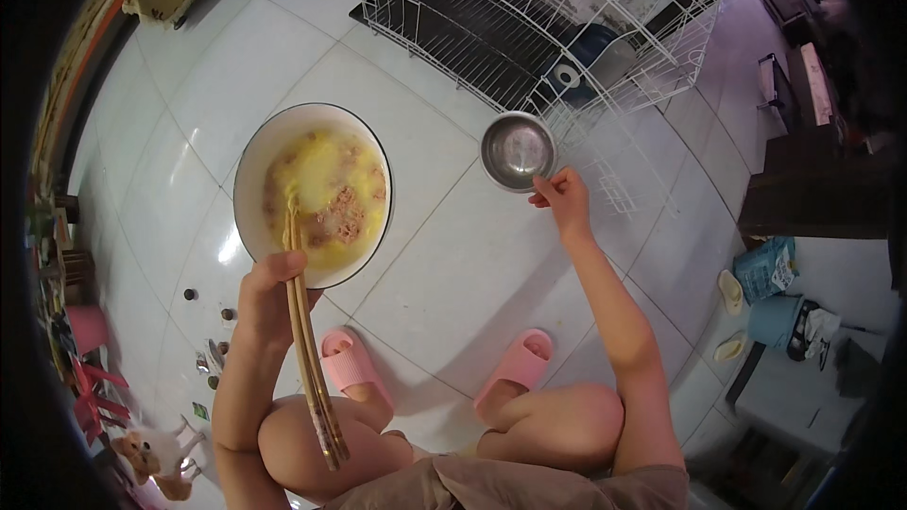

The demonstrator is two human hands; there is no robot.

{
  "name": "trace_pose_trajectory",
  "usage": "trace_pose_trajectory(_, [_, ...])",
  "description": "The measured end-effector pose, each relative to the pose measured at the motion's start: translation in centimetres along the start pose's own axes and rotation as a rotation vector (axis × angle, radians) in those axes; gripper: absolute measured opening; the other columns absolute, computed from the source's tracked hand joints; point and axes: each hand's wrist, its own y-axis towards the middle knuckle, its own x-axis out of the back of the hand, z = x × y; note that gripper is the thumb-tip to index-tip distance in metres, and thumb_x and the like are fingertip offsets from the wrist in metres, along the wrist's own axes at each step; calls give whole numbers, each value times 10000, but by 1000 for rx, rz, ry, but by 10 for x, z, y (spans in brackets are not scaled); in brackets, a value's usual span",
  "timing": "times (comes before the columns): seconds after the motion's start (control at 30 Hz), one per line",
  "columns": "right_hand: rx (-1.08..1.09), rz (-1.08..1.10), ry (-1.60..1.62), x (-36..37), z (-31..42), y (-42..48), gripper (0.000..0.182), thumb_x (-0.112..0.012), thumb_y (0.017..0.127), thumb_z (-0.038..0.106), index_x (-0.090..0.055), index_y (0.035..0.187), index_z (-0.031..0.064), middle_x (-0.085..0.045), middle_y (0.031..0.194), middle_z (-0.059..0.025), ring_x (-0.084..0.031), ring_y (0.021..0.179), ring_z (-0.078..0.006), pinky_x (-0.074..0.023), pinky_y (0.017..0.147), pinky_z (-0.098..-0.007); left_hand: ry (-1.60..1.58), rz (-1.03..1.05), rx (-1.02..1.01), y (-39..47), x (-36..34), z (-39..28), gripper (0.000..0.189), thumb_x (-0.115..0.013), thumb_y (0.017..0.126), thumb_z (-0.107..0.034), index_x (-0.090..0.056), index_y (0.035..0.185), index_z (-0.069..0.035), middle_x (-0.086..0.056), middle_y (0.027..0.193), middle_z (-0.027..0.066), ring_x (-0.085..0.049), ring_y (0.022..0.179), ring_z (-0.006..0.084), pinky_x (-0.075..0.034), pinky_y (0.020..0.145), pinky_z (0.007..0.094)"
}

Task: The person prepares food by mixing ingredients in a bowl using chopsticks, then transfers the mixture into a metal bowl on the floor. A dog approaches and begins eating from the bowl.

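Observation:
My left hand [269, 290] grips the near rim of a white enamel bowl [248, 177] with a dark edge. Its thumb presses a pair of wooden chopsticks [306, 347] against that rim. Their tips reach into a yellow, soupy food [312, 180] with clumps of pinkish shredded bits, and their patterned ends point back over my left knee. At the right, my right hand [563, 202] pinches the near rim of a small round metal bowl [519, 150]. A little shiny residue or liquid shows inside this bowl. It is beside the corner of a white wire cage.
The wire cage [453, 81], with a black slatted tray [460, 21] and a blue-grey container [584, 71], stands ahead. At lower left are a small dog [159, 453], a pink stool [99, 393] and several small items on the tiled floor. My pink slippers [358, 368] are below.

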Motion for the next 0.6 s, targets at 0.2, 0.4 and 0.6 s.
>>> trace_pose_trajectory(0.2, [12,105,226,-8,37,-18,256,-678,848,128,-435,785,78,-604,703,-74,-638,613,-162,-505,570,-270,14,5,-6,-1,-4,0,837,-648,648,-264,-312,1367,3,-474,1299,180,-528,1161,305,-473,960,454])
trace_pose_trajectory(0.4, [59,156,247,-17,52,-30,249,-674,849,118,-436,782,81,-607,697,-74,-641,629,-163,-495,561,-264,56,-58,1,-4,0,1,796,-624,670,-261,-324,1347,29,-501,1261,191,-589,1072,302,-513,911,430])
trace_pose_trajectory(0.6, [804,-102,-1009,-9,-23,-14,188,-636,781,58,-453,784,98,-533,666,-54,-601,627,-164,-478,528,-281,21,-23,-56,-2,-6,3,770,-613,681,-265,-336,1330,42,-523,1228,191,-622,1008,299,-542,869,405])
